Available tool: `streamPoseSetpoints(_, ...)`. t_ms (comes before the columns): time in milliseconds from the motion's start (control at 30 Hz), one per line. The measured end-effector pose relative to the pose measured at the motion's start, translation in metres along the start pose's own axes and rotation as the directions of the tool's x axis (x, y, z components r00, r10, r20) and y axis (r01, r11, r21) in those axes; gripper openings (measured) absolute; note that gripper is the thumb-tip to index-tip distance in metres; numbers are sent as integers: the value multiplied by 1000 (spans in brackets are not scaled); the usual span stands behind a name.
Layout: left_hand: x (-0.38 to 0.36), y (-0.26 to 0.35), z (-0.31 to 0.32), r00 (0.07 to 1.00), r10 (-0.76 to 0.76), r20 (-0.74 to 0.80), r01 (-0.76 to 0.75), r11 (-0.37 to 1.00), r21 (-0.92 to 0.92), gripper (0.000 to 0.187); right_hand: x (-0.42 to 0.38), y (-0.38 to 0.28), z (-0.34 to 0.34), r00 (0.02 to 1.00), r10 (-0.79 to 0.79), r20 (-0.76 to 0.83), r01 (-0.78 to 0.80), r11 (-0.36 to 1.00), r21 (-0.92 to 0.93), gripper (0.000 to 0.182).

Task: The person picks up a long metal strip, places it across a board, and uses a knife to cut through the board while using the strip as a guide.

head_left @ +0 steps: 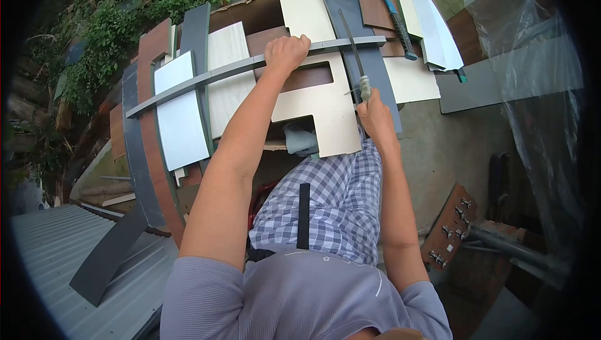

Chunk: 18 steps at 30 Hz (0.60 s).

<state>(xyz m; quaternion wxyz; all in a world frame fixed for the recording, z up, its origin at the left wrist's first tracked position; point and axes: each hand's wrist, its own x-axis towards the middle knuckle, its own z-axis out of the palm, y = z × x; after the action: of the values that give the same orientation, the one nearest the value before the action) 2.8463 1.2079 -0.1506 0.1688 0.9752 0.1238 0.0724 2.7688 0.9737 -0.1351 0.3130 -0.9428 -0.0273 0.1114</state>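
My left hand (287, 53) is closed around a long grey metal bar (235, 68), pressing it down across a spread of boards. The bar runs from the far left up to the right, with seam lines along its face. In my right hand (376, 115) is a narrow saw (352, 41) with a long dark blade and a pale wrapped handle. Its blade crosses the bar close to the right end and points away from me. Under the bar by my right hand lie a cream panel with cut-outs (294, 103) and a dark grey strip (380, 71).
A claw hammer (393, 15) with a blue and black handle rests on boards at the upper right. A brown board with metal hinges (445, 230) stands low on the right, near clear plastic sheeting (532, 90). Corrugated metal (50, 246) lies lower left; plants (131, 21) grow behind.
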Motion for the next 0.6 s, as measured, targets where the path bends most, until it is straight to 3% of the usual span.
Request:
streamPoseSetpoints(233,2,2,-3,1000,-16,4,16,999,52,52,70,-35,10,996,-66,-59,61,995,-82,29)
streamPoseSetpoints(600,2,3,-6,1000,-16,23,15,999,37,52,34,-17,4,996,-81,-45,76,991,-112,27)
